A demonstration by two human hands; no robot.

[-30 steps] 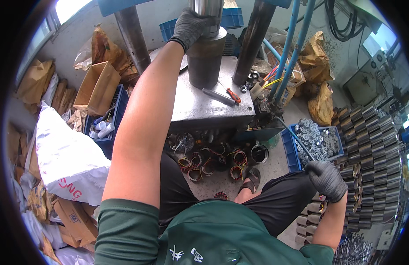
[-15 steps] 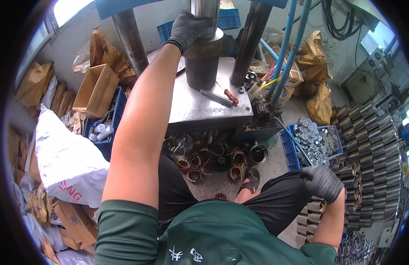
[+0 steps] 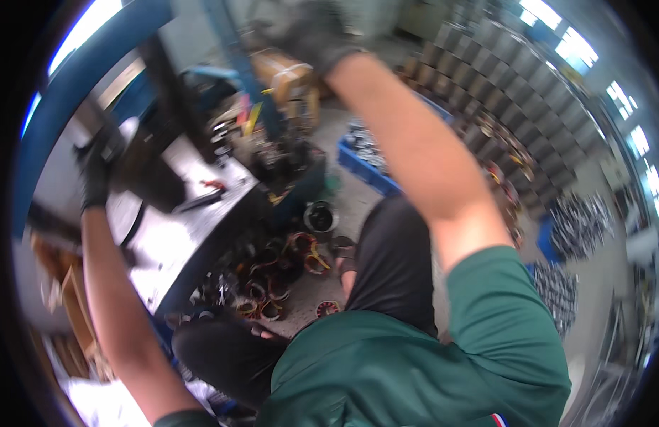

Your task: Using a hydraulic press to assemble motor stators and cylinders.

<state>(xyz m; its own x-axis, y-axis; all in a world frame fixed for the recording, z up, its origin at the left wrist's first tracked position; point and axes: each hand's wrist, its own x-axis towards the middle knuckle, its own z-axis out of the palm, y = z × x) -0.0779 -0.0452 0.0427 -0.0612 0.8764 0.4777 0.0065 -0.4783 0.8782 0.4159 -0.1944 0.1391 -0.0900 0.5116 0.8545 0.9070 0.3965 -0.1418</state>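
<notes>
My left hand [image 3: 100, 160], in a dark glove, is up at the press. Its fingers look closed round the shiny metal cylinder just above a thick dark cylinder [image 3: 150, 174], though motion softens them. My right hand [image 3: 304, 35], also gloved, is raised far forward near a blue upright pipe [image 3: 226, 43]. Strong blur smears its fingers, so I cannot make out whether it holds or touches anything. On the bright press table [image 3: 155, 267] lie an orange-handled screwdriver [image 3: 214, 185] and a dark bar [image 3: 197, 202], beside the thick cylinder.
Wound motor stators [image 3: 271, 307] and a round metal housing [image 3: 320, 216] stand on the floor by my feet. A blue crate [image 3: 365, 171] of small metal parts sits behind my right forearm. Stacked metal cylinders [image 3: 486, 78] line the far right. A cardboard box [image 3: 279, 71] stands beyond the press.
My view has swung to the right, so the press now appears further left. My right hand has risen from beside my right knee to far forward. My left hand stays at the press.
</notes>
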